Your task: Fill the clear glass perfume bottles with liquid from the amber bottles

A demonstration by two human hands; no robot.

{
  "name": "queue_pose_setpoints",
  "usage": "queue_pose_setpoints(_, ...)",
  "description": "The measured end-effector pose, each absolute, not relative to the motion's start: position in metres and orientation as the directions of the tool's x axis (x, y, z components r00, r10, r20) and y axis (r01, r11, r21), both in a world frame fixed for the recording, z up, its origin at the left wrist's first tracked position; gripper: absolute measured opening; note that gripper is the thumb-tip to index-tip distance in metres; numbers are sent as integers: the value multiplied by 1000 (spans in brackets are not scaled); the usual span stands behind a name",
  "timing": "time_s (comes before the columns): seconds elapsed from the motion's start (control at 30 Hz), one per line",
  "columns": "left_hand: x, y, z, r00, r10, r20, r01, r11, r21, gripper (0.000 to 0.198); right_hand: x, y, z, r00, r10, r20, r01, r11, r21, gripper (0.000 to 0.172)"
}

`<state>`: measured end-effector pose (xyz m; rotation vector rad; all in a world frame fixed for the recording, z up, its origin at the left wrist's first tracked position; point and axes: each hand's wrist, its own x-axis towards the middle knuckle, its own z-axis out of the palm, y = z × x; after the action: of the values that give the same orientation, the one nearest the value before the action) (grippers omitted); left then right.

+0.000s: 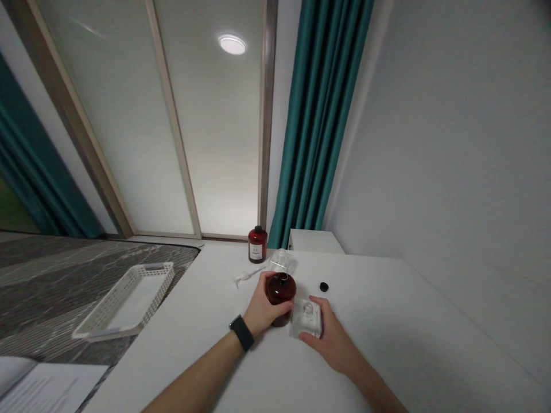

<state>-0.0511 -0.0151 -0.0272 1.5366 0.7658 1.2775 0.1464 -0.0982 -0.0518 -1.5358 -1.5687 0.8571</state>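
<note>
My left hand is wrapped round a dark red-brown bottle whose neck shows no cap. Close on its right, my right hand grips a clear square bottle by its sides; a round opening shows on its top. Behind them lies another clear container, partly hidden by the red-brown bottle. A white pump head with its tube lies left of that container. To the right, a small black cap rests on the white table.
A second red-brown bottle, with a white label and black cap, stands near the table's far edge. A white basket sits to the left on a dark patterned surface. An open book is at the lower left. A white box-like unit adjoins the far edge.
</note>
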Motion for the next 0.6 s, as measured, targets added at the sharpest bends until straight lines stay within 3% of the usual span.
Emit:
queue_pose_setpoints(0.1, -52, -16, -29, 284, 883, 373, -113, -355, 928, 60, 146, -98, -52, 12, 998, 65, 465, 52, -884, 69)
queue_pose_setpoints(0.27, -48, -15, -34, 253, 877, 408, -155, -380, 912, 73, 143, -99, -47, -27, 997, 77, 406, 81, -910, 66)
queue_pose_setpoints(0.6, -53, -14, -28, 309, 860, 406, -68, -406, 911, 64, 138, -100, -42, -7, 997, 71, 340, 69, -938, 72)
